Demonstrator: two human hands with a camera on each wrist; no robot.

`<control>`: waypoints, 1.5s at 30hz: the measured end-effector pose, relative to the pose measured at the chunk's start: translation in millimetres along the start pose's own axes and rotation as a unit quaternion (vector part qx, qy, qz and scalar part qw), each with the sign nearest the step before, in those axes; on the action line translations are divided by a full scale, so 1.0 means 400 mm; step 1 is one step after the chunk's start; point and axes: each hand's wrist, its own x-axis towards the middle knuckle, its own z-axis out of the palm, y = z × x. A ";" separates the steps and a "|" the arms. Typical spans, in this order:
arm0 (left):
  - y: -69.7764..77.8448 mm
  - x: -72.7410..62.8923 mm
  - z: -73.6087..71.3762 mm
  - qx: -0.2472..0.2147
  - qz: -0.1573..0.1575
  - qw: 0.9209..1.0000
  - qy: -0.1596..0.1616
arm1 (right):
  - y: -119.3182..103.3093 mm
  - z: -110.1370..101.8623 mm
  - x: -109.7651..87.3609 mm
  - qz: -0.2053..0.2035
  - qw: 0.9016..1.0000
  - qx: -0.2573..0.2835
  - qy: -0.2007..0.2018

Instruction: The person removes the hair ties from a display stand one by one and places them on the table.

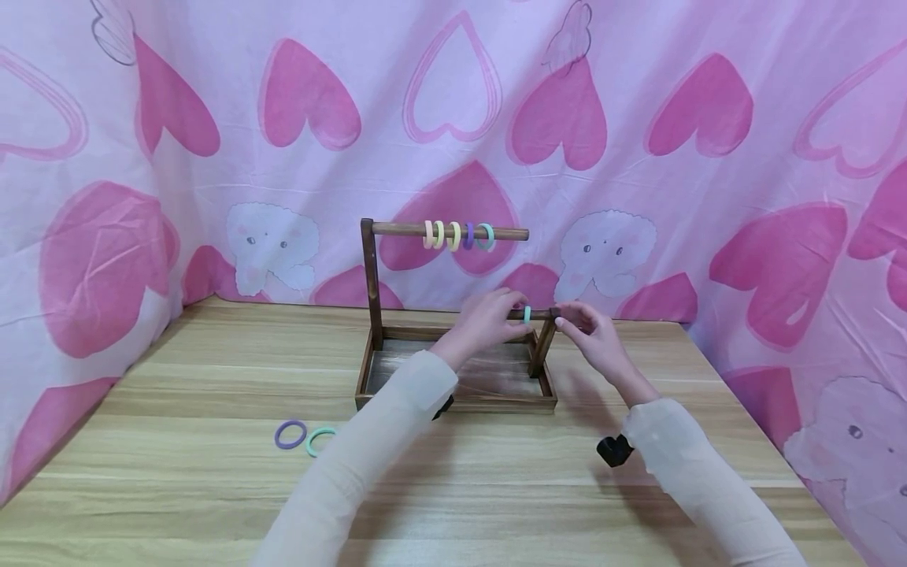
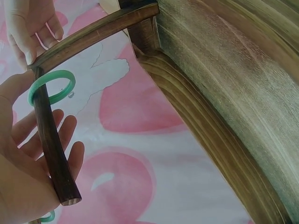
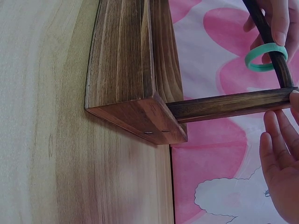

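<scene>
If your right hand (image 1: 595,337), pinching dark-brown wooden stand (image 1: 503,405), tugs, you risk tipping; left hand (image 1: 480,321) loosely spread, thumb at mint-green ring (image 1: 527,315).

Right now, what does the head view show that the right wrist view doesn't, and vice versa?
Only the head view: five rings on the upper bar, plus a purple ring and a green ring on the table. Only the right wrist view: two small marks on the outside of the tray. Both: the left hand, the right hand, the mint ring around the lower bar of the wooden stand, and the heart-patterned cloth.
</scene>
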 end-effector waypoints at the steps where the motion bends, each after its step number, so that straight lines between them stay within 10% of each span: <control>1: 0.001 0.002 0.000 -0.001 0.000 1.000 -0.001 | 0.001 0.000 0.000 0.000 1.000 -0.001 0.002; 18: 0.005 0.008 0.009 0.021 -0.010 1.000 0.001 | 0.008 0.000 0.001 -0.009 1.000 -0.002 0.000; 45: -0.072 -0.040 -0.005 -0.100 -0.034 0.994 0.028 | 0.008 0.004 0.002 -0.013 1.000 0.004 0.007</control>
